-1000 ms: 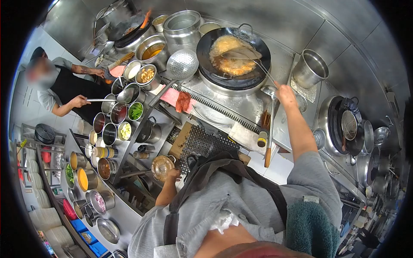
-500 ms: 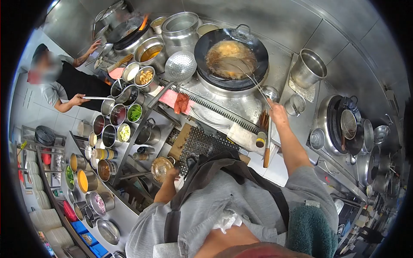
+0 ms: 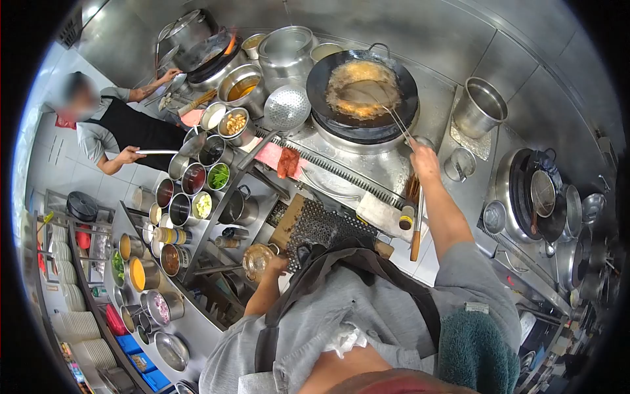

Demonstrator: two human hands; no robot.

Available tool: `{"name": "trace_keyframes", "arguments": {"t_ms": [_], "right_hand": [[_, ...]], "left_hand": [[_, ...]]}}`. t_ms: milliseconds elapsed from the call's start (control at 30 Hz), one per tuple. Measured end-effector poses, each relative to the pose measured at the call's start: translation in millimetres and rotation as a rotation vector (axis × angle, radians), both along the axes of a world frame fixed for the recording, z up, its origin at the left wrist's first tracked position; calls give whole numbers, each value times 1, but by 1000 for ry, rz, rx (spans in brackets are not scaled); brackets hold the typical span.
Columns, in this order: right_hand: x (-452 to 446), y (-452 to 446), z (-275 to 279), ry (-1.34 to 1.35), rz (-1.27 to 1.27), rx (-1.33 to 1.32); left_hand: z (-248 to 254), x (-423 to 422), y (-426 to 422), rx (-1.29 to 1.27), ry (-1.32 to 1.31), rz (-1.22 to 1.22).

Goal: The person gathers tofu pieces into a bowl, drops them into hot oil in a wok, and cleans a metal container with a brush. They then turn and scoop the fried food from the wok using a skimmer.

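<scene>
My right hand (image 3: 424, 161) is closed around the long thin handle of a wire skimmer (image 3: 398, 123). The skimmer's round mesh head lies down in the bubbling oil of a large black wok (image 3: 317, 88), with golden frying food (image 3: 362, 70) showing around it. Low at my left side, my left hand (image 3: 278, 264) grips the edge of a round, see-through yellowish bowl (image 3: 256, 262); what is in the bowl I cannot make out. A ladle (image 3: 421, 140) and a wooden-handled tool (image 3: 416, 243) lie close to my right hand.
A perforated strainer (image 3: 287, 108) rests left of the wok. Several metal pots of ingredients stand on the left counter (image 3: 197, 315). A steel pot (image 3: 480, 108) and a second wok (image 3: 554, 220) are at right. A co-worker (image 3: 141, 121) holds a handle beside another flaming wok (image 3: 209, 56).
The view has shifted slightly, moving the scene rightward and down. The skimmer head sits differently in the wok, and more golden food shows around its rim. Both hands keep their hold.
</scene>
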State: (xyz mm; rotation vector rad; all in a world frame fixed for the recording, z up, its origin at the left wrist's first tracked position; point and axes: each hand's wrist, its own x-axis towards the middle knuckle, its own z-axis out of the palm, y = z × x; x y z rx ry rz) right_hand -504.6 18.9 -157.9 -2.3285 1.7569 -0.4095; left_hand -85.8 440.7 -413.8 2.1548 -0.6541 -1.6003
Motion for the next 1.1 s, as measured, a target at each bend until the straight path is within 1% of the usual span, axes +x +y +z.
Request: {"name": "trace_keyframes", "arguments": {"t_ms": [33,67,100,133,167,200,233,267,300,333,367,400,433,467,533,567,633,667,733,767,833,867,900,933,967,1000,1033,1067,1100], "right_hand": [[-10,4,-6,30,24,-8],[-22,10,-18,32,44,-48],[-30,13,-30,25,83,-96],[-37,17,-41,0,120,-178],[-37,27,-36,-67,138,-147],[-40,31,-39,-130,143,-89],[-33,40,-24,-150,107,26],[-30,46,-20,-113,111,53],[-27,46,-27,-66,111,12],[-30,39,-51,-52,130,-17],[-24,42,-45,-46,116,34],[-18,46,-44,-62,143,7],[-16,48,-46,-70,154,-10],[-11,45,-50,-85,168,-12],[-2,41,-58,-76,138,49],[4,41,-58,-91,152,51],[12,46,-52,-86,105,13],[12,45,-57,-87,98,-40],[17,49,-47,-99,60,-21],[18,51,-43,-104,24,-4],[14,47,-47,-99,21,-24],[13,45,-49,-96,17,-49],[14,46,-43,-119,43,-45],[10,50,-39,-133,51,-32],[-1,40,-67,-180,110,-74],[-2,48,-67,-204,87,-129],[-2,67,-39,-255,101,-112],[-6,77,-30,-294,70,-34],[-12,86,-29,-303,42,-55]], "left_hand": [[16,-8,6,-3,1,15],[40,-16,8,127,-110,-229],[52,-19,12,258,-225,-451],[21,-17,26,403,-143,-271],[-14,-11,47,529,-57,-70],[-6,-16,57,418,-197,-199],[-68,-15,76,262,-237,-36],[-64,-10,72,350,-228,-201],[-23,-15,66,383,-292,-293],[84,-33,40,416,-356,-384],[95,-33,33,454,-365,-315],[100,-35,32,384,-294,-92],[105,-32,26,313,-403,-232],[69,-21,28,213,-470,-285],[70,-14,12,219,-377,-268],[72,-12,9,227,-390,-254],[81,-11,8,41,-544,-407],[85,-9,9,46,-553,-408],[88,-11,10,170,-438,-294],[89,-13,15,171,-434,-297],[96,-17,28,315,-347,-156],[105,-20,36,318,-349,-106],[98,-19,48,248,-482,-203],[77,-18,62,177,-603,-320],[57,-4,62,298,-553,-618],[73,-15,62,429,-383,-196],[64,-12,63,458,-292,-197],[43,-7,65,527,-272,-134],[1,14,76,526,-126,-434]]}}
